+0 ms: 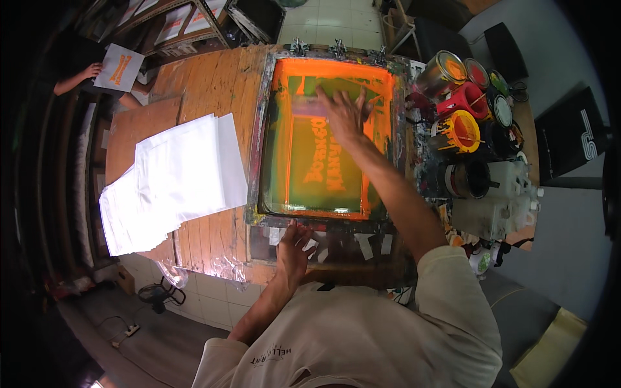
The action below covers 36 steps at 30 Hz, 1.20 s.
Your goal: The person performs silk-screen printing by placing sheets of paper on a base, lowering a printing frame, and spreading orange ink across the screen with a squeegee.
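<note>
A printing screen (354, 174), green mesh in a dark, ink-stained frame (259, 132), lies in the middle of the counter (217, 84), with orange lettering at its centre and thick orange ink (381, 81) along its far and right sides. Near its far end, the right hand (346, 115) rests over a purplish squeegee (309, 107), fingers spread; blur and overlap hide whether they close around it. Well apart from it, the left hand (294, 247) has its fingertips at the frame's near edge; its grip cannot be told. Metal clamps (337, 48) line the far edge. To the left lies an uneven stack of white sheets (184, 161). On the right stand an open metal can (443, 72), a yellow-stained tub (446, 141), a red container (456, 103) and translucent jugs (508, 216). At the far left, a co-worker's hand (93, 70) holds a sheet printed in orange (121, 66), beside a rack (213, 22) carrying other printed sheets (173, 26).
</note>
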Available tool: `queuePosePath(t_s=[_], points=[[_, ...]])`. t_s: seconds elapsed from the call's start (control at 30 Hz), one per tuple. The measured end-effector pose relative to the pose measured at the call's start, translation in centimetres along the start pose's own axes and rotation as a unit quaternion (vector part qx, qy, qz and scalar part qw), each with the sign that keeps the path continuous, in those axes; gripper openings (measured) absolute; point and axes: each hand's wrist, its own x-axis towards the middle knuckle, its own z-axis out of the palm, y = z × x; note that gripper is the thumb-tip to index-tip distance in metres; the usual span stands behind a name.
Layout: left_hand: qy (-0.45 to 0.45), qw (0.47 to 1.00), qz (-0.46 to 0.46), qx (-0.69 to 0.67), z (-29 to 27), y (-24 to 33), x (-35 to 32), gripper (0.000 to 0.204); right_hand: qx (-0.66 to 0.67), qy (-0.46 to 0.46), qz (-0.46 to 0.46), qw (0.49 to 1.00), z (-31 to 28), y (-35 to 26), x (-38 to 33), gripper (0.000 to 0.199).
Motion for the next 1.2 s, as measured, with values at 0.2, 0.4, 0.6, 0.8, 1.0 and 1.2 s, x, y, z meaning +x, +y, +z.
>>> queuePosePath(t_s=[0.2,0.4,0.6,0.8,1.0,1.2], points=[[-0.002,1.0,0.001,-0.024,-0.1,-0.2,-0.2,0.03,0.028,-0.026,-0.018,0.999,1.6,3.2,5.7,0.064],[-0.04,0.999,0.013,-0.019,-1.7,-1.1,0.7,0.026,-0.038,0.0,0.051,0.998,1.2,6.1,6.0,0.076],[-0.062,0.997,0.04,-0.008,-1.9,-0.5,0.7,0.022,-0.023,-0.022,-0.03,0.999,1.2,1.9,5.8,0.074],[-0.107,0.992,0.069,-0.008,-1.2,0.9,-0.3,0.03,0.05,-0.017,-0.066,0.996,-5.2,-3.0,-5.9,0.061],[-0.185,0.977,0.106,0.028,0.2,3.4,-3.0,0.023,0.055,-0.005,-0.044,0.997,-16.3,-10.0,-17.2,0.065],[-0.297,0.934,0.194,-0.035,5.2,8.6,-8.2,0.013,0.036,0.081,-0.059,0.994,-23.7,-10.1,-12.2,0.059]])
